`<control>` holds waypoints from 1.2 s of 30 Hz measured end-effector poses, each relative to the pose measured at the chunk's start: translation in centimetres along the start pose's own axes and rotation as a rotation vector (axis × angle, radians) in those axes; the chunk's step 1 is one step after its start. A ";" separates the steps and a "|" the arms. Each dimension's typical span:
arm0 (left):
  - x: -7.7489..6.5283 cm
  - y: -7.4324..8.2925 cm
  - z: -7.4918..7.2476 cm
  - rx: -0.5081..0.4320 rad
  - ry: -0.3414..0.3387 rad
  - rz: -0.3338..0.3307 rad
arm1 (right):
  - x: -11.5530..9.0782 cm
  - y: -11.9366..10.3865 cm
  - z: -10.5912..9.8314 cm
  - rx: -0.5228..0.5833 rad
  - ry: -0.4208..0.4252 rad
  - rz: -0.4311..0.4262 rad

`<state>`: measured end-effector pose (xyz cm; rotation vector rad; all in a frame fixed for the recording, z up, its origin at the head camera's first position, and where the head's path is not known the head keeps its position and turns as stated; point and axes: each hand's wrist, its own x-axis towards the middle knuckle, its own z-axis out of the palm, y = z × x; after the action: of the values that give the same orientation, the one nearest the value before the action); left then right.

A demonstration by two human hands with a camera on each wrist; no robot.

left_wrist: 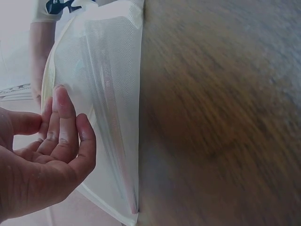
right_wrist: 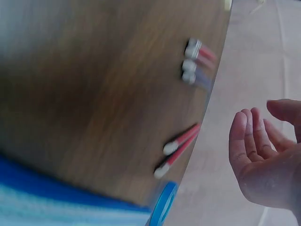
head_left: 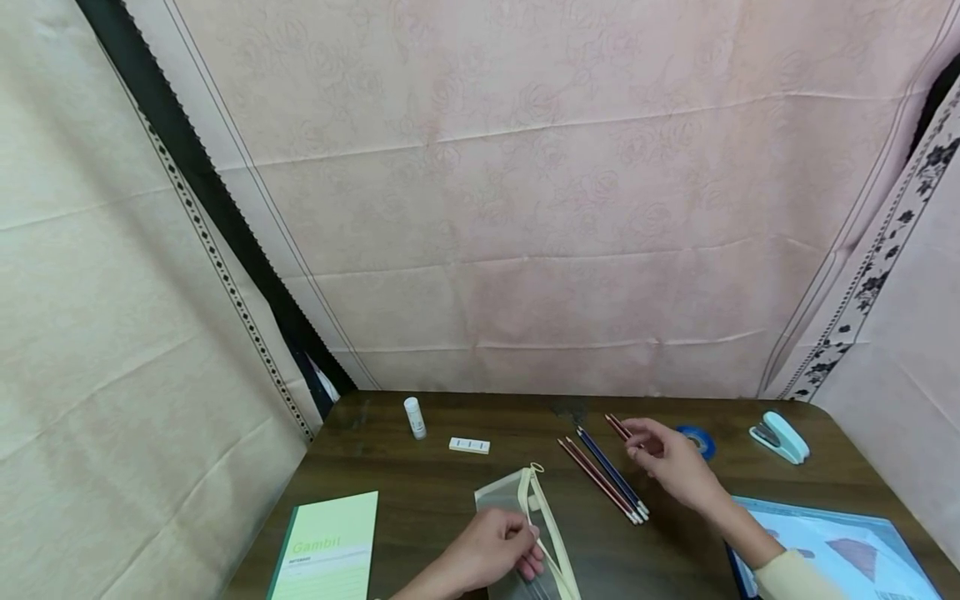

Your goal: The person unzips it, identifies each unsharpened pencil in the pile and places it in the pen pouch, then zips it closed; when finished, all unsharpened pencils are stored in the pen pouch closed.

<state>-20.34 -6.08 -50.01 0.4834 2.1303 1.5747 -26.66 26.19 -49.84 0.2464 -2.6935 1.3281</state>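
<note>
the work looks barely begun: the clear mesh zip pouch with a cream edge [head_left: 525, 521] lies on the dark wooden desk [head_left: 420, 492] near its front edge, and as far as the head view shows nothing has gone into it yet. the left hand [head_left: 491, 554] rests on the pouch, and the wrist view shows its fingers [left_wrist: 66, 127] loosely curved against the mesh with no sign of a pinch — so the grip reads as relaxed and apart. the row of red and blue pencils with white ends [head_left: 603, 477] lies on the desk between the two hands, untouched, with a further pair of red pencils [head_left: 618, 427] just beyond. the right hand [head_left: 671, 462] hovers over that pair, fingers spread and loosely bent, its grip apart and holding nothing; its wrist view shows the palm clear of the pencils. judged from this, every pencil is yet to be picked up. much is hard to make out: both wrist views are blurred, the near end of the pouch is cut off at the frame's bottom, and whether its zip is undone cannot be told. the blue tape roll [head_left: 701, 437] is partly hidden behind the right hand. elsewhere lie a white glue stick [head_left: 414, 417], a small white strip [head_left: 469, 445], a pale green notebook [head_left: 330, 546], a mint stapler [head_left: 780, 435] and a blue plastic folder [head_left: 840, 542].
</note>
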 end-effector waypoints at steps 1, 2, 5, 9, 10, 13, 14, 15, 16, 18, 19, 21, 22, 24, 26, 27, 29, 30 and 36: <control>0.0 0.0 0.0 0.001 0.000 -0.002 | 0.2 0.3 -0.2 -0.027 0.003 -0.016; 0.0 0.0 0.0 0.001 0.000 -0.003 | 0.4 0.7 -0.4 -0.052 0.010 -0.027; 0.0 0.0 0.0 0.001 0.001 -0.005 | 1.0 1.7 -0.9 -0.122 0.014 -0.037; 0.0 0.0 0.0 -0.002 0.001 -0.008 | 1.9 2.8 -1.4 -0.207 -0.004 -0.021; 0.0 0.1 0.0 -0.003 0.001 -0.009 | 2.1 3.1 -1.5 -0.231 -0.004 -0.021; 0.0 0.0 0.0 -0.005 0.001 -0.012 | 2.5 3.6 -1.6 -0.286 0.001 -0.037; 0.0 0.0 0.0 -0.005 0.000 -0.013 | 2.6 3.7 -1.6 -0.297 0.001 -0.044; -0.1 0.0 -0.1 -0.003 0.000 -0.013 | 2.7 3.8 -1.6 -0.306 -0.003 -0.050; -0.1 0.0 -0.1 -0.001 0.001 -0.013 | 2.7 3.9 -1.6 -0.315 -0.008 -0.051; -0.1 0.1 -0.1 0.003 0.003 -0.013 | 2.9 4.1 -1.5 -0.325 -0.030 -0.048; -0.1 0.1 -0.2 0.004 0.004 -0.014 | 2.9 4.2 -1.5 -0.331 -0.045 -0.046; -0.2 0.2 -0.3 0.007 0.006 -0.010 | 3.0 4.4 -1.3 -0.353 -0.071 -0.045; -0.2 0.2 -0.3 0.010 0.007 -0.010 | 3.1 4.5 -1.3 -0.367 -0.079 -0.046; -0.2 0.3 -0.4 0.012 0.010 -0.010 | 3.1 4.7 -1.1 -0.389 -0.084 -0.046; -0.2 0.4 -0.4 0.017 0.014 -0.012 | 3.1 4.9 -1.1 -0.407 -0.080 -0.051; -0.2 0.4 -0.5 0.020 0.015 -0.013 | 3.1 4.9 -1.0 -0.413 -0.076 -0.052; -0.2 0.4 -0.5 0.023 0.018 -0.018 | 3.0 5.0 -0.9 -0.410 -0.068 -0.044; -0.3 0.4 -0.4 0.027 0.019 -0.019 | 3.0 5.0 -0.9 -0.407 -0.066 -0.037; -0.4 0.4 -0.4 0.026 0.016 -0.026 | 2.9 5.1 -0.5 -0.425 -0.062 -0.012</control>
<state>-20.25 -6.53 -49.44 0.4513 2.1631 1.5432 -30.55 29.36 -52.98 0.2585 -2.9315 0.7250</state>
